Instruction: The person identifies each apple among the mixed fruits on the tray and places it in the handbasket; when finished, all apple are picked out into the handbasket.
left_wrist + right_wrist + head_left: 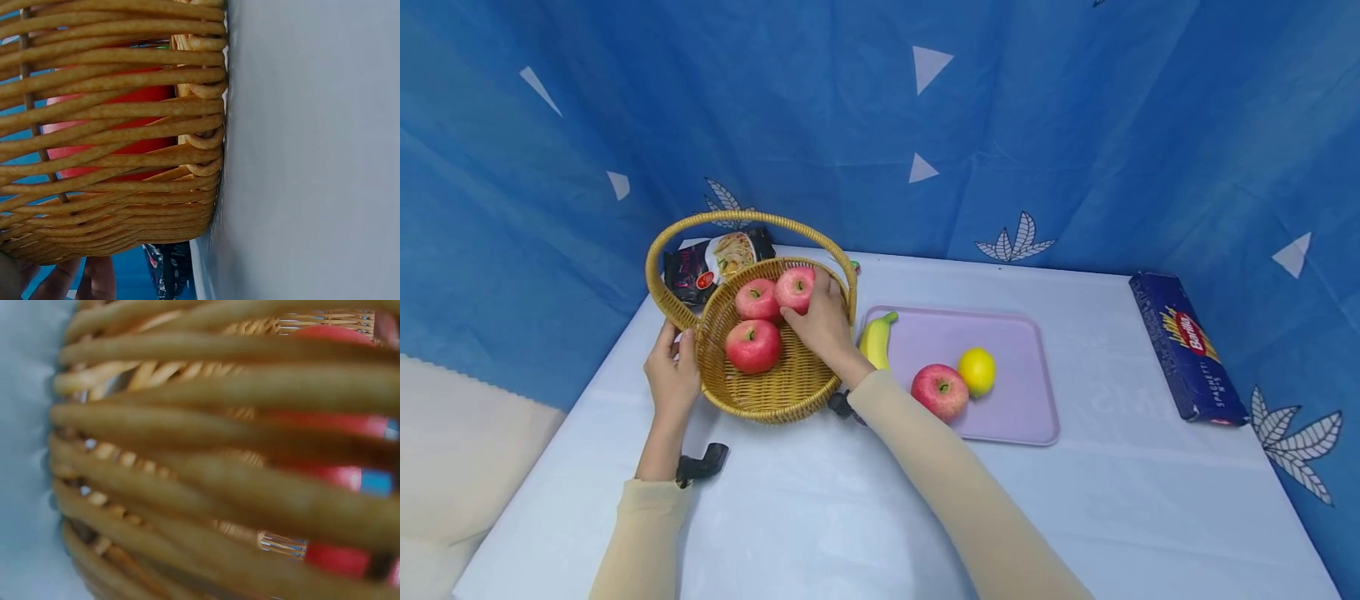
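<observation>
A round wicker basket (767, 408) with a tall arched handle stands on the table. Two red apples, one at the front (753, 347) and one behind it (757, 299), lie inside. My right hand (823, 321) reaches over the basket's right rim and grips a third apple (795, 289) at the back of the basket. At the left side, my left hand (672, 371) holds the basket by its rim near the handle's base. In the left wrist view, fingers (99, 278) show beside the weave. The right wrist view shows blurred wicker (187, 425) with red apples behind; my right hand is hidden there.
Right of the basket, a lilac tray (1015, 408) bears a red apple (939, 392), a yellow lemon (977, 372) and a partly covered banana (876, 340). A black food packet (688, 271) lies behind the basket. A blue spaghetti box (1187, 350) lies at the table's right side.
</observation>
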Available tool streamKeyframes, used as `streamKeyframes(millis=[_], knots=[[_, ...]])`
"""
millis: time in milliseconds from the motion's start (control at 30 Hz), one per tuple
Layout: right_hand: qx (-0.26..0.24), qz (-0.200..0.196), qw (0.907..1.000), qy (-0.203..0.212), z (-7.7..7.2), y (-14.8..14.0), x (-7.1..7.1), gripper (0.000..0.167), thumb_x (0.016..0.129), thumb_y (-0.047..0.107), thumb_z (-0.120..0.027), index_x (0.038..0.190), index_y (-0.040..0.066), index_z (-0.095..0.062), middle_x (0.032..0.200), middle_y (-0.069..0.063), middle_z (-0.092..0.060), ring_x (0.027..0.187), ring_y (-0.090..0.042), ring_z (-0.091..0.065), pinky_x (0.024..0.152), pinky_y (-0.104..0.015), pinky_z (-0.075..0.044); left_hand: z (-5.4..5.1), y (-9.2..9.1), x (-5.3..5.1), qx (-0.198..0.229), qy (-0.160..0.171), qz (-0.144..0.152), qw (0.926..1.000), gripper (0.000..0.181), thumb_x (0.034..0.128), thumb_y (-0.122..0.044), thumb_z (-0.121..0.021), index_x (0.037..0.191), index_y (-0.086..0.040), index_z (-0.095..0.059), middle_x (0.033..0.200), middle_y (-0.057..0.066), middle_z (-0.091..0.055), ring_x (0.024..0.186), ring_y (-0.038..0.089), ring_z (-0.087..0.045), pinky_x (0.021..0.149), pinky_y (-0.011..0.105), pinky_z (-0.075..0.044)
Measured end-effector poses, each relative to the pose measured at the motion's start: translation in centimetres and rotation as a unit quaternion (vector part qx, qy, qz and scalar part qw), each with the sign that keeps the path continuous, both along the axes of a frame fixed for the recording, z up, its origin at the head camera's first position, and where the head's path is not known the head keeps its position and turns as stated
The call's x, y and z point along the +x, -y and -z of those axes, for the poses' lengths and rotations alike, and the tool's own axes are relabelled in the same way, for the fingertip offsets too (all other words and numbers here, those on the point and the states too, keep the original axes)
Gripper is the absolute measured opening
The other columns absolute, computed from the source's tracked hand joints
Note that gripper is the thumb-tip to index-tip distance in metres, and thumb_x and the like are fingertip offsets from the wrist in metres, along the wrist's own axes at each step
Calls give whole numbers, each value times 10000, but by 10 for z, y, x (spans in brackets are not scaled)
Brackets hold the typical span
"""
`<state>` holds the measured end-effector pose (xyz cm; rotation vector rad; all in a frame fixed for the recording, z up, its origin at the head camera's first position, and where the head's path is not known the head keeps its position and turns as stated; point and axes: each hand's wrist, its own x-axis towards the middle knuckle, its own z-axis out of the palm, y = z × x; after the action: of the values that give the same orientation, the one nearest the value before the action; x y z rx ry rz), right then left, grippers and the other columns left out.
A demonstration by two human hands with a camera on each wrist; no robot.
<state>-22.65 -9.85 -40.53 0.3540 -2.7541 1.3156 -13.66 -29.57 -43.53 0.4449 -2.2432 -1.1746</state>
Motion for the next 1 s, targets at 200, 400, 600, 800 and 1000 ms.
streamKeyframes(millis=[200,400,600,800,1000], knots=[[-3,125,9994,322,1,2,-1,826,886,359,-714,1505,72,-248,1400,-175,-445,1268,-273,-511,1041,-371,-483,0,0,0,44,-21,36,10000,395,1053,-260,-418,1428,-176,-510,1296,140,-618,876,-105,-502,658,-22,-418],[-21,207,9979,612,2,2,-2,802,875,347,-731,1473,62,-279,1364,-178,-465,1281,-270,-493,1052,-363,-472,0,-1,0,66,76,1,9999,395,1054,-268,-413,1430,-188,-508,1303,122,-619,907,-60,-514,667,-16,-420],[-48,150,9967,800,2,2,-3,758,873,305,-738,1433,42,-298,1357,-202,-447,1284,-283,-481,1046,-375,-473,0,-1,0,103,78,-7,9999,399,1054,-274,-413,1434,-193,-504,1299,122,-621,880,-98,-493,668,-13,-419],[178,140,9940,1069,3,3,-3,705,887,291,-724,1385,27,-300,1323,-219,-440,1252,-282,-500,1019,-370,-487,0,-1,0,102,103,-11,9999,406,1054,-278,-413,1443,-195,-493,1309,120,-617,894,-91,-494,678,-15,-417],[85,120,9928,1187,4,4,-4,746,897,205,-702,1452,32,-235,1373,-237,-410,1303,-291,-463,1060,-366,-457,0,-1,0,66,159,-32,9998,408,1054,-292,-410,1445,-209,-490,1306,112,-620,931,-53,-511,687,-14,-415]])
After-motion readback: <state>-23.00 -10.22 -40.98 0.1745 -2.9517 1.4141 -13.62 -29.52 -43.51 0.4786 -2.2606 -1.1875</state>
